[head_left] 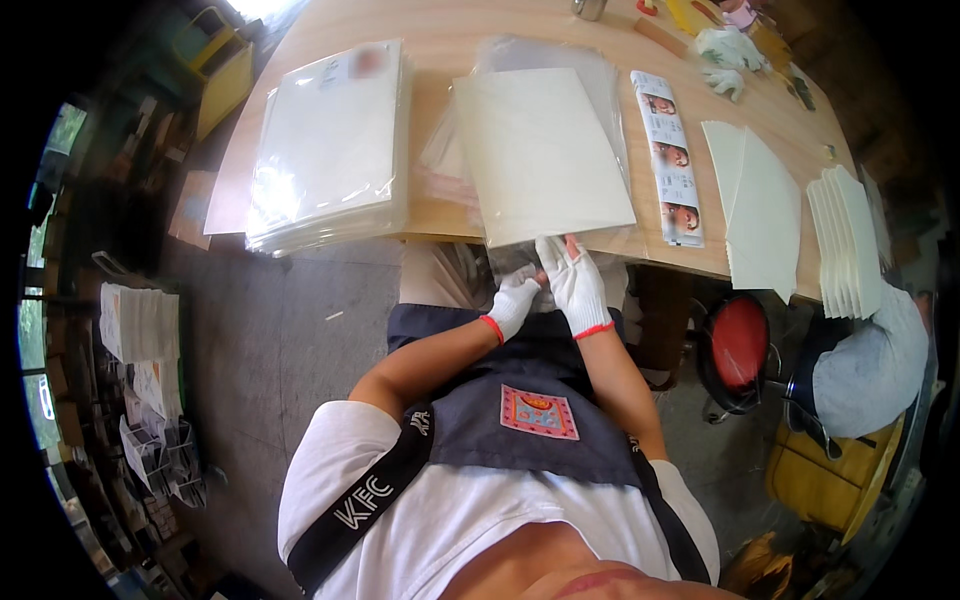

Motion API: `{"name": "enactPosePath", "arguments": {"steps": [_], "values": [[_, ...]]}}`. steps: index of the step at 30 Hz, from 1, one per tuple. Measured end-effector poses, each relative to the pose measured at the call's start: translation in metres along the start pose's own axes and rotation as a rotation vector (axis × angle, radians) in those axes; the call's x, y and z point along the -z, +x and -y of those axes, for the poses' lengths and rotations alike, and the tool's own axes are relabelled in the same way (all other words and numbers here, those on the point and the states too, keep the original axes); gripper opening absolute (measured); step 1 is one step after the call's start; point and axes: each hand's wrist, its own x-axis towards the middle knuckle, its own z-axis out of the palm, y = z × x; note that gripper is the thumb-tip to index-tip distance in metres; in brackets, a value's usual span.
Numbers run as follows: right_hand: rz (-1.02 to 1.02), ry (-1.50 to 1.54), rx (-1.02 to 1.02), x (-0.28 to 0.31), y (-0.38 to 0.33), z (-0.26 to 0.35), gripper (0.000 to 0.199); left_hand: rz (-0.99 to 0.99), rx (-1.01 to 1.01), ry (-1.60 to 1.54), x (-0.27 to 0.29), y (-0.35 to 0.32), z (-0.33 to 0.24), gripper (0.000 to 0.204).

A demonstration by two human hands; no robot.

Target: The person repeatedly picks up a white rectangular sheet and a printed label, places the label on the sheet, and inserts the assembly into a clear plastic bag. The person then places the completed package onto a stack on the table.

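Observation:
A cream-white stack of sheets (545, 150) lies in a clear plastic sleeve at the table's near edge, and the sleeve's loose end hangs over that edge. My left hand (515, 303), in a white glove with a red cuff, is closed on this loose plastic (512, 260). Beside it, my right hand (576, 285), gloved the same way, has its fingers stretched out against the near edge of the stack. Part of its fingers is hidden, and bare fingertips show on both hands. More clear plastic sleeves (590, 62) lie beneath the stack.
A pile of plastic-wrapped packs (325, 150) stands on the left of the table (430, 215). To the right lie a printed strip (668, 155), fanned white sheets (750, 205) and more sheets (845, 240). Gloves (728, 50) lie far right. A red stool (738, 345) and a person's sleeve (870, 365) are nearby.

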Motion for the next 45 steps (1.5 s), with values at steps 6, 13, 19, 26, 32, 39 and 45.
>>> {"name": "enactPosePath", "arguments": {"steps": [6, 13, 19, 26, 32, 39, 45], "values": [[0.154, -0.650, -0.189, -0.013, -0.043, 0.009, 0.033, 0.090, 0.430, -0.250, 0.030, -0.041, -0.050, 0.031], [0.428, -1.916, 0.344, -0.057, -0.047, -0.024, 0.014, -0.162, 0.046, 0.124, 0.076, -0.044, -0.076, 0.032], [0.670, -2.378, 0.770, -0.070, -0.033, -0.056, 0.016, -0.198, -0.035, 0.412, 0.119, -0.032, -0.052, 0.044], [0.400, -1.430, -0.067, -0.077, -0.044, -0.019, 0.009, -0.187, 0.070, 0.155, 0.084, -0.049, -0.090, 0.025], [-0.580, -1.568, 0.790, 0.127, -0.064, 0.216, 0.027, -0.130, -0.118, 0.734, 0.109, -0.061, -0.098, 0.021], [0.122, -2.973, -0.302, 0.128, -0.153, 0.179, 0.025, -0.278, -0.936, 1.513, 0.105, -0.063, -0.115, 0.036], [0.429, -2.308, 0.955, -0.058, -0.087, 0.076, 0.033, 0.141, -1.318, 1.623, 0.088, -0.031, -0.131, 0.029]]}}
